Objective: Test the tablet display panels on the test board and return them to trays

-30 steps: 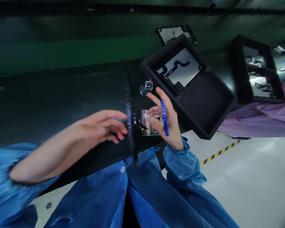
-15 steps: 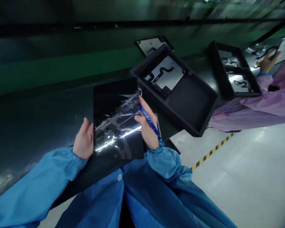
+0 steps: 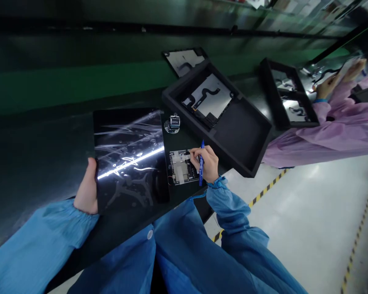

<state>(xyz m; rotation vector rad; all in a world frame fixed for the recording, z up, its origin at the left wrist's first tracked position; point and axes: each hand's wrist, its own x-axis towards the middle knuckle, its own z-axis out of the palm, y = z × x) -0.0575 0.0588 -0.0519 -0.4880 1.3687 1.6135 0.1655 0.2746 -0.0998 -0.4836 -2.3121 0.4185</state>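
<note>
My left hand grips the left edge of a glossy black tablet panel covered in wrinkled clear film, held face up over the dark bench. My right hand is closed round a blue pen, with its fingertips resting on a small circuit board lying flat on the bench just right of the panel. A small metal tally counter stands behind the board.
A black foam tray holding a panel with a flex cable sits to the right rear, with another panel behind it. Further right another tray stands before a person in a pink sleeve. The bench edge drops to a grey floor with hazard tape.
The black panel has swung left, uncovering the circuit board. My right hand let go of the panel's right edge and dropped onto the board, still holding the pen.
</note>
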